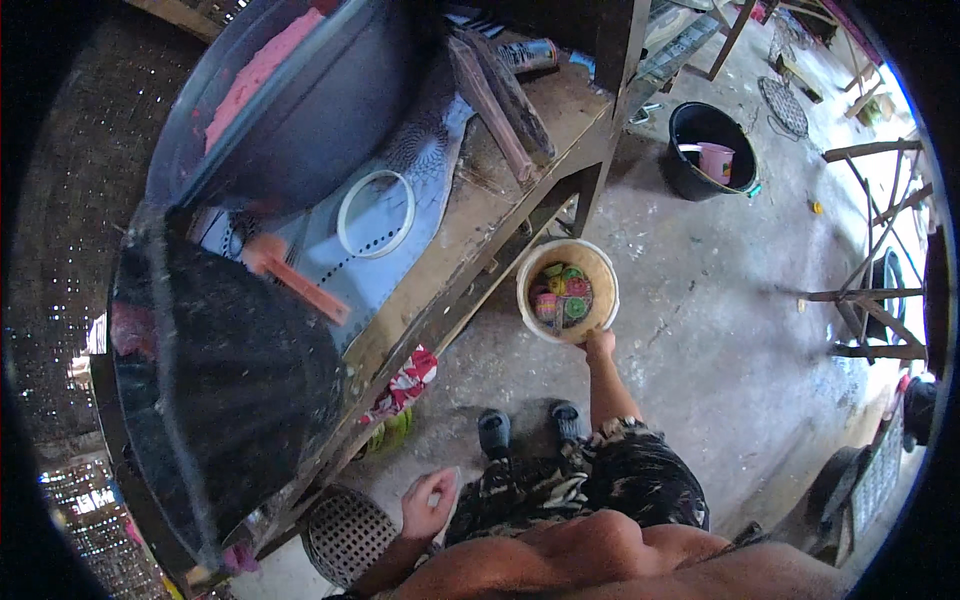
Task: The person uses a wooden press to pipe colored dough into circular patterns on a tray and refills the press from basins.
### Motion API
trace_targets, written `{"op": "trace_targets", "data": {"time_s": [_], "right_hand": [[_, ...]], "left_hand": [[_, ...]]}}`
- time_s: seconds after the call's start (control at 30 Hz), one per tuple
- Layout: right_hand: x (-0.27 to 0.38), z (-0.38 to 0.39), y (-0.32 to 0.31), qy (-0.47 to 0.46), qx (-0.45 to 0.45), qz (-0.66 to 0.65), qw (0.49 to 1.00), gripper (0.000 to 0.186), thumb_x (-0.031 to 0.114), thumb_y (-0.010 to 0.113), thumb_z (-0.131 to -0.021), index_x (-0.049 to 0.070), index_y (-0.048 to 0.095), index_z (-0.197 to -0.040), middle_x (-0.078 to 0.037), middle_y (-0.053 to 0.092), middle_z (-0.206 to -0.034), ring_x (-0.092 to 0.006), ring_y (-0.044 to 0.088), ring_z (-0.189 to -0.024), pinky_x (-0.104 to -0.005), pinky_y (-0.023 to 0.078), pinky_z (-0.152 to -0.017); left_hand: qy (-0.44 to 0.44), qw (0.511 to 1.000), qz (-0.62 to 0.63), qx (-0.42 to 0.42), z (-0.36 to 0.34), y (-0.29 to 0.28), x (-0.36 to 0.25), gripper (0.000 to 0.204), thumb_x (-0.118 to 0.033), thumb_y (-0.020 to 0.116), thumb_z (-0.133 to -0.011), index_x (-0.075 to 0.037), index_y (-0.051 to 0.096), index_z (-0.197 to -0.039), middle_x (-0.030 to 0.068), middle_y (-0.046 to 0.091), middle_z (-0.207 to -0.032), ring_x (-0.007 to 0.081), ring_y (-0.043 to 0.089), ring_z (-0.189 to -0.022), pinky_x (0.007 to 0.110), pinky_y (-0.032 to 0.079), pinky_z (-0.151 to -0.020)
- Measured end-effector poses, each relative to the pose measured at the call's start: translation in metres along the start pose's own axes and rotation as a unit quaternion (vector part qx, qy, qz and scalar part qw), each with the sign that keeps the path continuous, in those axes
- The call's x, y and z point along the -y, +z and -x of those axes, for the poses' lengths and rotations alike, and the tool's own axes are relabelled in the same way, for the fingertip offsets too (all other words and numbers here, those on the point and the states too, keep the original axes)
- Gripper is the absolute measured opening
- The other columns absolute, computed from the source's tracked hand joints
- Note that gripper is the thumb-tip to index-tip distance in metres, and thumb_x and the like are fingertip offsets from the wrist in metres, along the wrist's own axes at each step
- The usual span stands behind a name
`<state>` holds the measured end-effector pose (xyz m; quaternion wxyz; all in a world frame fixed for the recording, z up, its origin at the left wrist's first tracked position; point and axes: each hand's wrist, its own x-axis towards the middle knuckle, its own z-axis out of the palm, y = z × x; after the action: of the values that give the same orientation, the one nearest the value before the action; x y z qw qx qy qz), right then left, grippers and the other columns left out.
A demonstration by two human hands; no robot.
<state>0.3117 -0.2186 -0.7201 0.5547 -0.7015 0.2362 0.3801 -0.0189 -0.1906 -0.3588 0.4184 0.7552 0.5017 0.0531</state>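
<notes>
In the head view, I saw the right hand (600,343) with its fingers closed on the near rim of the cream bucket (598,272), which lay just ahead and slightly left of them, mouth up, small colourful items (566,290) inside. The left hand (426,510) was farther off, near a dark woven basket (345,545); its fingers were curled beside a pale strip (454,492), and I couldn't tell whether they gripped it.
</notes>
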Motion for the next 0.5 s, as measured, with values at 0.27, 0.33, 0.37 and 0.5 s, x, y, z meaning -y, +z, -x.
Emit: {"op": "trace_targets", "data": {"time_s": [0.27, 0.33, 0.37, 0.5], "right_hand": [[0.100, 0.265, -0.159, 0.038, 0.095, 0.071, 0.992, 0.037, 0.006, 0.058, -0.075, -0.001, 0.047, -0.109, -0.013, 0.056, -0.093, -0.0224, 0.060, -0.075, -0.0327, 0.053, -0.056], [0.139, 0.333, -0.183, 0.025, 0.147, 0.047, 0.988, 0.037, 0.008, 0.058, -0.076, 0.000, 0.046, -0.110, -0.012, 0.057, -0.092, -0.0211, 0.060, -0.075, -0.0319, 0.053, -0.057], [0.153, 0.355, -0.193, 0.033, 0.178, 0.082, 0.980, 0.037, 0.009, 0.058, -0.077, 0.000, 0.046, -0.110, -0.012, 0.057, -0.094, -0.0202, 0.060, -0.075, -0.0313, 0.053, -0.056], [0.211, 0.398, -0.211, -0.001, 0.269, 0.197, 0.943, 0.036, 0.010, 0.060, -0.076, -0.001, 0.048, -0.108, -0.011, 0.057, -0.096, -0.0216, 0.060, -0.077, -0.0323, 0.052, -0.059]], "left_hand": [[-0.315, 0.862, 0.359, 0.170, -0.008, 0.027, -0.084, 0.093, -0.024, 0.068, -0.073, -0.011, 0.001, -0.136, 0.0156, 0.017, -0.137, 0.0248, 0.046, -0.106, 0.036, 0.046, -0.075], [-0.313, 0.861, 0.338, 0.214, -0.012, 0.016, -0.113, 0.091, -0.018, 0.066, -0.074, -0.014, -0.002, -0.135, 0.0125, 0.013, -0.138, 0.0268, 0.041, -0.112, 0.042, 0.047, -0.075], [-0.298, 0.866, 0.330, 0.229, -0.006, 0.010, -0.126, 0.087, -0.014, 0.065, -0.073, -0.012, 0.005, -0.135, 0.0134, 0.022, -0.134, 0.0262, 0.045, -0.108, 0.040, 0.049, -0.073], [-0.224, 0.898, 0.336, 0.177, 0.026, -0.002, -0.138, 0.065, -0.004, 0.058, -0.068, -0.007, 0.027, -0.124, 0.0106, 0.046, -0.106, 0.0197, 0.054, -0.084, 0.030, 0.049, -0.056]]}}
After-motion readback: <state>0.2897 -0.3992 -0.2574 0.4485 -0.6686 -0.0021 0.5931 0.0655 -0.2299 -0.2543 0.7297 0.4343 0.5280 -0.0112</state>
